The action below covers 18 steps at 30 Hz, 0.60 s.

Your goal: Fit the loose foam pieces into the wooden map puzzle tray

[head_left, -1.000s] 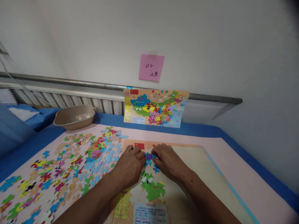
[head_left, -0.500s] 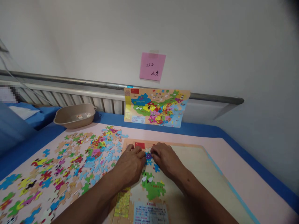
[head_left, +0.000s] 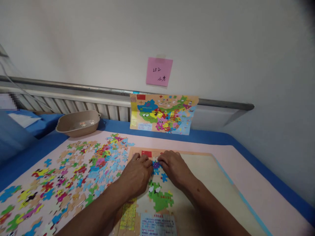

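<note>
A partly assembled map jigsaw lies in a wooden puzzle board. Both hands rest over its upper left part, on either side of a blue section with purple grapes. My left hand has its fingers curled down at the section's left edge. From the right, my right hand presses closed fingertips against the same blue puzzle pieces. Whatever small piece may lie under either set of fingertips is hidden. Just below sit a loose-looking blue piece and a green section with two white birds.
Many loose puzzle pieces spread over the pink tabletop at left. Behind them stands a beige basket with a few pieces inside. A printed map leans against the metal rail, below a pink note on the wall.
The view has shifted slightly. Both hands stay at the blue section with almost the same pose, and no piece has visibly moved.
</note>
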Tool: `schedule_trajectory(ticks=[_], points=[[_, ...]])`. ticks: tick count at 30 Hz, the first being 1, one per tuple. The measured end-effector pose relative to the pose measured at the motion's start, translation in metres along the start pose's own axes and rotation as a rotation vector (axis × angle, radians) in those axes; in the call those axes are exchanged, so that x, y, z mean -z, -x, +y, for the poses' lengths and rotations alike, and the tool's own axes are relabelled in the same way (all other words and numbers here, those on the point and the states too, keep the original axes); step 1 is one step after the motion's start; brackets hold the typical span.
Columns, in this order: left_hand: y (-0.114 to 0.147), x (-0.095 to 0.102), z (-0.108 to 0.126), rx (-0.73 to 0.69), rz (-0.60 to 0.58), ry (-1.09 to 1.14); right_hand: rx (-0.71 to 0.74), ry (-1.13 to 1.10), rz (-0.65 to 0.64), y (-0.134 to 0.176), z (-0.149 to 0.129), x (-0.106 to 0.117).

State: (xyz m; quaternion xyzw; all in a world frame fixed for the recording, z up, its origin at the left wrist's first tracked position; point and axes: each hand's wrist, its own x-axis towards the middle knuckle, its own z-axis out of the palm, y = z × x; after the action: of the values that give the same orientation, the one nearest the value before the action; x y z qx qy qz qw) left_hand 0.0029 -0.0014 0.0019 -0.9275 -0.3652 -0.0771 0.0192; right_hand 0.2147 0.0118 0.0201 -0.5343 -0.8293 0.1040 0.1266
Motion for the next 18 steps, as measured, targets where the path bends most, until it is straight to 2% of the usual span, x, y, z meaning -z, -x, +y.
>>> schedule_trajectory(ticks=[8, 13, 18], points=[[0.000, -0.002, -0.001, -0.008, 0.019, 0.011, -0.015, -0.114, 0.066, 0.000, 0.012, 0.015], [0.000, -0.005, -0.002, -0.006, 0.028, 0.024, -0.107, -0.146, 0.106, 0.000, 0.030, 0.030], [0.001, -0.005, -0.002, -0.008, 0.029, 0.030, -0.185, -0.078, 0.046, 0.003, 0.038, 0.027]])
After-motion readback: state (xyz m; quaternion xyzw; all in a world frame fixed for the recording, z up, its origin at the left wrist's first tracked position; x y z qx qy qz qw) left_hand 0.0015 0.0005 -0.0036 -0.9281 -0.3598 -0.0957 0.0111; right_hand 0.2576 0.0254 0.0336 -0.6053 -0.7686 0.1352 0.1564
